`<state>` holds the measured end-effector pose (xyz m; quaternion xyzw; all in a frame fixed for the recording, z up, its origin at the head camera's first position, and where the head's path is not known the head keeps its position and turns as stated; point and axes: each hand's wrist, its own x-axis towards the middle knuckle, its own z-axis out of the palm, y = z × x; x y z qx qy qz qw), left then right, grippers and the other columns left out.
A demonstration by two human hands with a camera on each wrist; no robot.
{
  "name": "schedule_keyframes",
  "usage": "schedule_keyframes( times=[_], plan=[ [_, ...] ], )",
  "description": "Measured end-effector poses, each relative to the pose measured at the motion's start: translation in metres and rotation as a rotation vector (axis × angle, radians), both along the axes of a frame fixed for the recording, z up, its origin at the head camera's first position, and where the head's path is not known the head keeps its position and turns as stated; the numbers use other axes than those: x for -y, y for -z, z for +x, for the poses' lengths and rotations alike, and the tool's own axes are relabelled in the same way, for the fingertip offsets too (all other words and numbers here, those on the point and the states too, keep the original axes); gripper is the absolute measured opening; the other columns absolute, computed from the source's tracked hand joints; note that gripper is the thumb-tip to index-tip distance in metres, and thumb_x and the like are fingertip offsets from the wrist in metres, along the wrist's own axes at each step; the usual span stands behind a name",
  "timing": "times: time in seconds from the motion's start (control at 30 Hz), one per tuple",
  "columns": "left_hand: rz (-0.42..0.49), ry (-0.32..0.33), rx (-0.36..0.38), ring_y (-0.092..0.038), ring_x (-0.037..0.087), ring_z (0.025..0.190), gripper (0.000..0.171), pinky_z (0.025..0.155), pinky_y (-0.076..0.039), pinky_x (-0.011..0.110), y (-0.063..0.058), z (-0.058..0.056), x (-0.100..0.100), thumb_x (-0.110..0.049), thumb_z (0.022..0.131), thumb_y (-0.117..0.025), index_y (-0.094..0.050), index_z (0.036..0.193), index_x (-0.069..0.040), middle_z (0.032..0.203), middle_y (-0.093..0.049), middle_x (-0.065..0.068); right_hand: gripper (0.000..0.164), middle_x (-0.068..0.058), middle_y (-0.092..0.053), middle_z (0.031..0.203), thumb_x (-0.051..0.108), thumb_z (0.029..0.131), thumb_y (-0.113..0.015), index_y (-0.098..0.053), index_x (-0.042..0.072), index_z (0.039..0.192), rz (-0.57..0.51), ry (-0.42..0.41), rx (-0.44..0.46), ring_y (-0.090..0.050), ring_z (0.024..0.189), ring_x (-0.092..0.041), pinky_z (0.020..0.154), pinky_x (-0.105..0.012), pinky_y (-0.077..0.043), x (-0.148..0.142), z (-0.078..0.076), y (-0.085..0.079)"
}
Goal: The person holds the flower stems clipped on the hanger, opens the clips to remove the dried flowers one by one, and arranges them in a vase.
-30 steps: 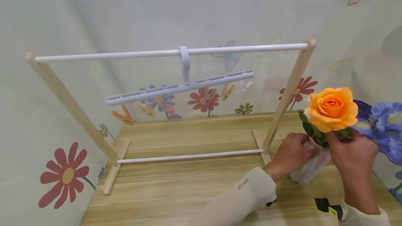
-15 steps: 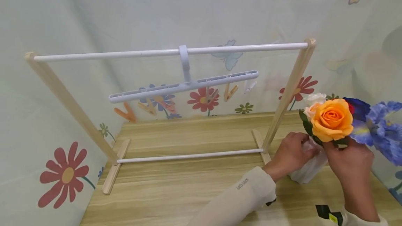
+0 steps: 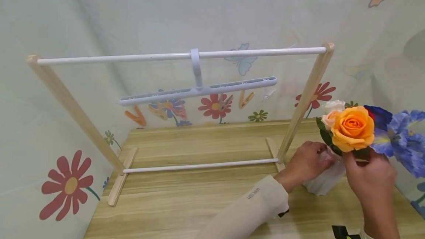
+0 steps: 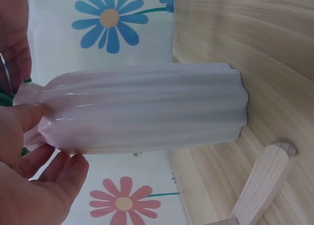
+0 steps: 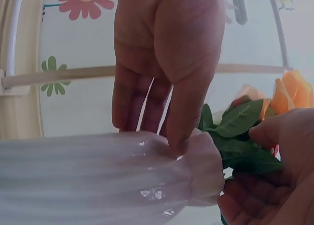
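A pale, fluted vase (image 3: 323, 180) stands upright on the table at the right, with a ruffled rim (image 5: 208, 168). My left hand (image 3: 307, 161) grips the vase's neck between thumb and fingers; the left wrist view shows the thumb (image 4: 29, 114) against it. Just under an orange rose (image 3: 353, 128), my right hand (image 3: 372, 174) holds the flowers, its thumb at the green leaves (image 5: 240, 137). White and pink roses (image 3: 332, 113), a dark blue bloom (image 3: 378, 117) and a blue iris (image 3: 403, 137) cluster around it. Stems inside the vase are hidden.
Left of the hands stands a wooden rack with a white top bar (image 3: 132, 58). A pale blue hanger (image 3: 199, 90) hangs from it, carrying several clothespins (image 3: 135, 115). The wooden tabletop (image 3: 199, 145) meets a flower-printed curtain (image 3: 232, 10) behind.
My right hand has lowered the flowers a little towards the vase, and the white and pink roses show more now. My left hand stays on the neck. The hanger has swung slightly.
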<state>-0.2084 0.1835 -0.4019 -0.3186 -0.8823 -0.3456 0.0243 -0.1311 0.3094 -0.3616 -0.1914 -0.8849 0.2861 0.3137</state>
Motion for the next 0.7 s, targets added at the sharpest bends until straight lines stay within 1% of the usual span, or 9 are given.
schedule_keyframes(
  times=[0.07,0.17,0.37,0.43,0.5,0.57,0.6,0.63,0.7],
  plan=[
    [0.002,0.008,0.004,-0.059,-0.004,0.11,0.037,0.091,-0.045,0.005,0.0,0.001,0.004,-0.043,0.098,-0.066,-0.066,0.13,-0.024,0.124,-0.066,-0.014,0.045,-0.03,-0.072,0.109,0.033,0.094,-0.066,-0.07,-0.006,0.114,-0.027,0.009,0.034,-0.029,0.062,0.035,0.053,-0.008,-0.04,0.003,0.003,0.001],
    [0.01,0.012,0.017,-0.06,-0.002,0.116,0.04,0.095,-0.047,0.009,0.0,0.002,0.014,-0.043,0.099,-0.064,-0.064,0.134,-0.024,0.129,-0.065,-0.012,0.043,-0.026,-0.072,0.11,0.037,0.095,-0.065,-0.07,-0.002,0.111,-0.074,0.041,0.074,-0.031,0.061,0.03,0.054,-0.003,-0.032,0.009,0.006,0.001],
    [0.021,-0.017,0.12,-0.059,0.004,0.127,0.047,0.102,-0.05,0.019,0.003,-0.007,0.042,-0.045,0.099,-0.063,-0.06,0.141,-0.023,0.138,-0.062,-0.011,0.036,-0.02,-0.075,0.096,0.038,0.094,-0.066,-0.074,0.004,0.099,-0.042,0.055,0.116,-0.031,0.059,0.023,0.058,-0.018,-0.035,0.017,0.009,0.003],
    [0.003,-0.04,0.126,-0.059,0.007,0.128,0.05,0.102,-0.051,0.022,0.003,-0.009,0.052,-0.047,0.098,-0.064,-0.059,0.141,-0.024,0.14,-0.062,-0.011,0.037,-0.019,-0.076,0.097,0.039,0.095,-0.066,-0.075,0.004,0.102,-0.01,0.019,0.152,-0.043,0.062,0.016,0.057,-0.019,-0.037,0.02,0.009,0.006],
    [-0.039,-0.062,0.091,-0.06,0.01,0.127,0.052,0.1,-0.052,0.024,0.004,-0.009,0.063,-0.05,0.097,-0.064,-0.058,0.142,-0.024,0.14,-0.062,-0.009,0.038,-0.019,-0.077,0.101,0.04,0.097,-0.065,-0.075,0.005,0.107,0.007,-0.032,0.182,-0.061,0.069,0.0,0.059,-0.023,-0.044,0.024,0.008,0.009],
    [-0.093,-0.089,0.043,-0.061,0.012,0.124,0.055,0.098,-0.053,0.026,0.005,-0.008,0.072,-0.054,0.096,-0.063,-0.058,0.142,-0.024,0.139,-0.062,-0.008,0.041,-0.02,-0.076,0.108,0.041,0.099,-0.062,-0.074,0.005,0.116,0.018,-0.093,0.207,-0.073,0.083,-0.022,0.066,-0.033,-0.053,0.027,0.006,0.013],
    [-0.119,-0.098,0.017,-0.062,0.013,0.123,0.056,0.098,-0.054,0.027,0.005,-0.008,0.076,-0.056,0.096,-0.063,-0.058,0.142,-0.024,0.139,-0.062,-0.007,0.042,-0.021,-0.075,0.112,0.04,0.101,-0.059,-0.072,0.005,0.12,0.024,-0.127,0.22,-0.073,0.091,-0.034,0.071,-0.039,-0.056,0.029,0.006,0.015],
    [-0.142,-0.106,-0.01,-0.062,0.014,0.121,0.057,0.097,-0.054,0.028,0.006,-0.007,0.081,-0.057,0.096,-0.062,-0.058,0.142,-0.024,0.138,-0.063,-0.007,0.044,-0.022,-0.074,0.116,0.04,0.102,-0.057,-0.069,0.005,0.125,0.027,-0.16,0.231,-0.072,0.099,-0.04,0.077,-0.047,-0.056,0.031,0.005,0.016],
    [-0.184,-0.111,-0.063,-0.064,0.016,0.12,0.06,0.097,-0.055,0.029,0.007,-0.007,0.091,-0.06,0.096,-0.059,-0.057,0.142,-0.022,0.137,-0.063,-0.005,0.047,-0.025,-0.071,0.122,0.039,0.104,-0.054,-0.064,0.003,0.133,0.035,-0.241,0.244,-0.07,0.104,-0.044,0.085,-0.056,-0.055,0.034,0.002,0.019]
  ],
)
